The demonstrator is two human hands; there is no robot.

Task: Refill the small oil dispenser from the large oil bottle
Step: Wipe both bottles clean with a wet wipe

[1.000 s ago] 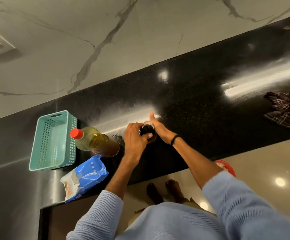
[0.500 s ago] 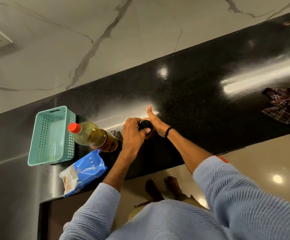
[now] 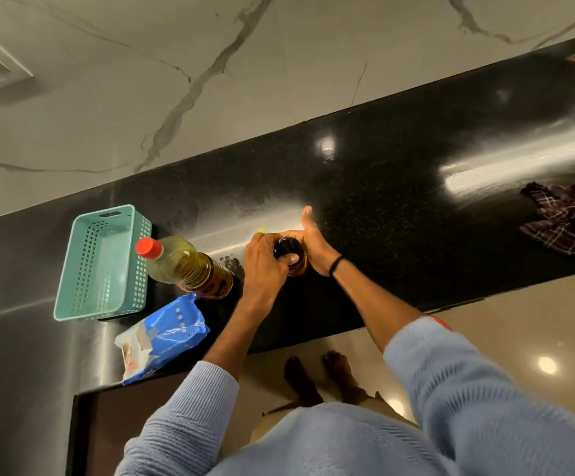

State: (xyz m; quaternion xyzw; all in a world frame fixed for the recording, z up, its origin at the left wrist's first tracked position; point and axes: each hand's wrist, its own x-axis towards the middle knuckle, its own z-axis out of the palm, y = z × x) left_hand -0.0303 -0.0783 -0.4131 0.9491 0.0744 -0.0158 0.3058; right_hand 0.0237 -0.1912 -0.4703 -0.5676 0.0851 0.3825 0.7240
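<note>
Uncapping seems the step: left hand grips the top of the small oil dispenser on the worktop, right hand clasps its body; next, the capped large oil bottle beside them needs opening.

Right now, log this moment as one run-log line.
left hand: grips dispenser cap | right hand: holds small oil dispenser | large oil bottle: upright, red cap on, untouched
</note>
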